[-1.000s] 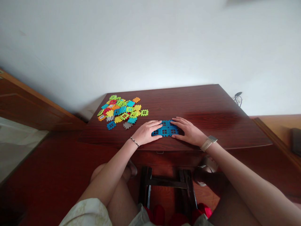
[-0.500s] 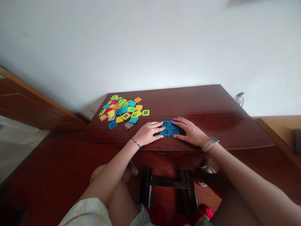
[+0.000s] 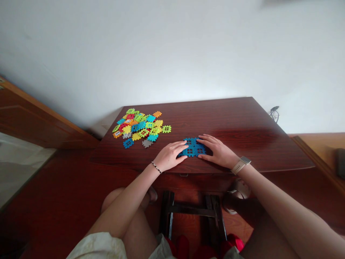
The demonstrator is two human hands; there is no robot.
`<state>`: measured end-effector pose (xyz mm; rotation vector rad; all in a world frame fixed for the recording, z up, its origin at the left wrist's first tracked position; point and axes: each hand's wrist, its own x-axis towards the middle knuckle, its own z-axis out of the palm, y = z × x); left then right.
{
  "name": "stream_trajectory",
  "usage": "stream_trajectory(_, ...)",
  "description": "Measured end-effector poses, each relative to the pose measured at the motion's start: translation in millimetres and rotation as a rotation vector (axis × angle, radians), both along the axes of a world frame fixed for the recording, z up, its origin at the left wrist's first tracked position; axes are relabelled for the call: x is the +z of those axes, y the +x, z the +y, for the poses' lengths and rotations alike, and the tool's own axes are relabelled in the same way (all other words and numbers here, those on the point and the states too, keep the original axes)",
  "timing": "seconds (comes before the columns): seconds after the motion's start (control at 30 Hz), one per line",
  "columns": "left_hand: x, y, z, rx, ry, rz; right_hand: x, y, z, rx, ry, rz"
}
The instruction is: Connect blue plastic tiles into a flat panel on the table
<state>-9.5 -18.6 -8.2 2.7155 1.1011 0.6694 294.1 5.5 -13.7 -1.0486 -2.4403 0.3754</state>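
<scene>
The left grip (image 3: 170,155) and right grip (image 3: 219,151) clasped the blue panel (image 3: 192,146) between them; uneven pressure risked popping its joints.

Bench (image 3: 229,118): dark reddish-brown wood, glossy, grain running lengthwise. Toward left end, spreading from near far left corner: heap of notched tiles (image 3: 140,126), green, yellow, red, orange, blue, grey, many overlapping. Green tile (image 3: 166,129) at heap's right side; blue tile (image 3: 128,143), grey tile (image 3: 147,144) on side toward near edge. Blue panel (image 3: 193,148) of joined squares near middle of near edge.
</scene>
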Motion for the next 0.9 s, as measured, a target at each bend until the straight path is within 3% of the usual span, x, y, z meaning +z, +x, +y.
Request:
stream_trajectory(0.33,5.6,-6,1,-0.020,0.041,-0.011,2.0,0,-1,0.002,0.002,-0.004)
stream_trajectory(0.67,-1.4,11,-8,-0.038,0.050,-0.029,-0.2,0,0,-0.016,0.005,-0.002)
stream_trajectory(0.9,2.7,-2,-2,-0.059,0.015,0.023,-0.7,-1,0,-0.012,0.011,-0.003)
